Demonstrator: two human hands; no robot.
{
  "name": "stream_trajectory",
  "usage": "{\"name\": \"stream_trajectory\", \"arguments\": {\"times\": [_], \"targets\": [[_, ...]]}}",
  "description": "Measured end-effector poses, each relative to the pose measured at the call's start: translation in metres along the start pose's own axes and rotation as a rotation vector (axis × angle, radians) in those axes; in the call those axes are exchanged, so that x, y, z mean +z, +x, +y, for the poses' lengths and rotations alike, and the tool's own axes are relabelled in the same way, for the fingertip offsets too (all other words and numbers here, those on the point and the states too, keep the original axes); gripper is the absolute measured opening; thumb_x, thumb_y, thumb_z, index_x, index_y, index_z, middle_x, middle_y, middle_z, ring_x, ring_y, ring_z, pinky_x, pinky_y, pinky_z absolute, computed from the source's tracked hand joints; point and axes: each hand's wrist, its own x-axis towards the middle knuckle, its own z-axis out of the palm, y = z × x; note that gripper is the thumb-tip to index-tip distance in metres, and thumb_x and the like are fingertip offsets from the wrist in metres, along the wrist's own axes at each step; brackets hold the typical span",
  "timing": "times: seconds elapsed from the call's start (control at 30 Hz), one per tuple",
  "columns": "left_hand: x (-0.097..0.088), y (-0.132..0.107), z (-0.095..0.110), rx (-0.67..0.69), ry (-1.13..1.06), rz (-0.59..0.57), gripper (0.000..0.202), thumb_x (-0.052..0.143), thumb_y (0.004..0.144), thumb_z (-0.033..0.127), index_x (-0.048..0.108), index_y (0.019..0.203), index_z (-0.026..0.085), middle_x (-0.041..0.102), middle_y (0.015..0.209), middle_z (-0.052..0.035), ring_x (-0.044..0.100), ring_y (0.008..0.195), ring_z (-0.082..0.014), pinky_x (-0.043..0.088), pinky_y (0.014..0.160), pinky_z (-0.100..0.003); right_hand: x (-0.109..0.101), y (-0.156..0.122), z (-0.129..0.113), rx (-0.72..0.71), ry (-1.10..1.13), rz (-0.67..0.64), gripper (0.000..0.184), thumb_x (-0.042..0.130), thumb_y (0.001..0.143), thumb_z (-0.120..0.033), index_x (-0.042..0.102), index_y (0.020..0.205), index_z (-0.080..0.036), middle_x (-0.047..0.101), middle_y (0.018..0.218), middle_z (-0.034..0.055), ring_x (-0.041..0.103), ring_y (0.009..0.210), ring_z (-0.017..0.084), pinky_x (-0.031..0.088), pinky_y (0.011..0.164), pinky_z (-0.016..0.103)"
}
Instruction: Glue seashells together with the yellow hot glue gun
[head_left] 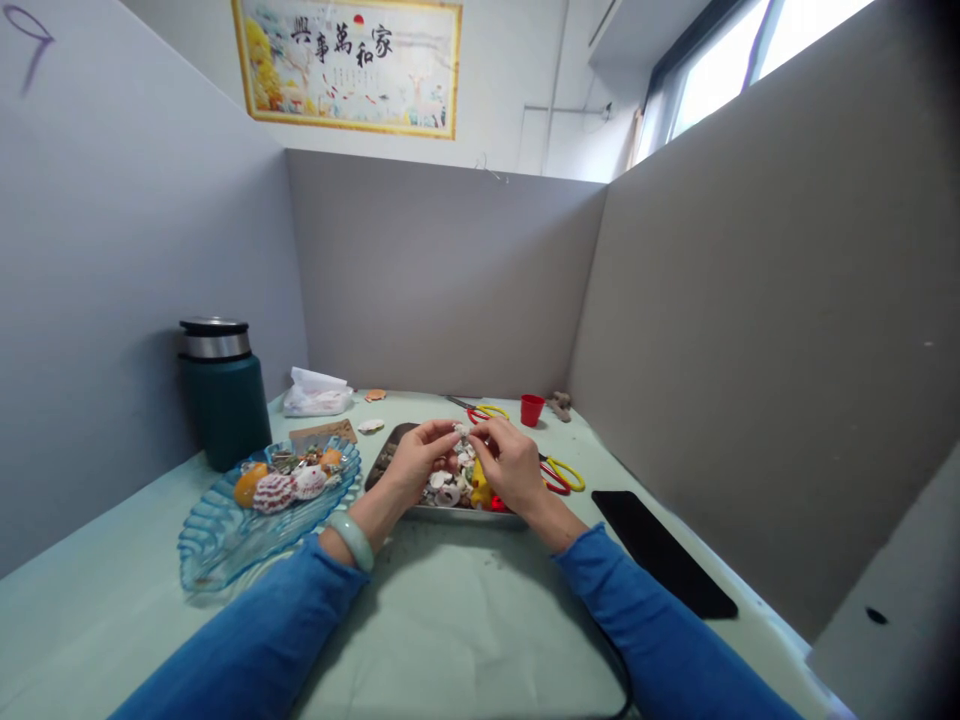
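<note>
Whitish piece (463, 430), small and half hidden, is held up between the two hands over the metal tray (465, 516). Nearest are the blue sleeves (262, 625); beyond them the left hand (420, 460) and right hand (514, 465) meet, thumbs and fingertips of both seeming to pinch the piece from either side. The handling looks to be midway: the piece is not set down, and whether anything about it is finished cannot be told. Its long axis and the way it points cannot be made out, as the fingers cover too much. Many loose pieces lie in the tray, a yellow one (481, 485) among them, so plenty seems left there; the blue plate (196, 545) to the left bears shells (275, 493) and orange pieces (247, 487), though whether those are done does not show. Farther back stand a dark green bottle (225, 405) and a red cup (532, 410).
</note>
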Motion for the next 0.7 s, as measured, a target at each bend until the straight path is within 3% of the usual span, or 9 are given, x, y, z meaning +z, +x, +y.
{"name": "stream_trajectory", "arguments": {"times": [0.7], "targets": [[-0.0007, 0.001, -0.0016, 0.004, 0.06, -0.08, 0.044, 0.075, 0.065, 0.026, 0.064, 0.104, 0.011, 0.059, 0.068, -0.0005, 0.049, 0.051, -0.0068, 0.044, 0.051, -0.022, 0.0003, -0.0013, 0.0005, 0.023, -0.051, 0.031, 0.011, 0.049, 0.087, -0.023, 0.058, 0.081, -0.019, 0.06, 0.078, 0.0033, 0.055, 0.07, 0.015, 0.041, 0.065, 0.025]]}}
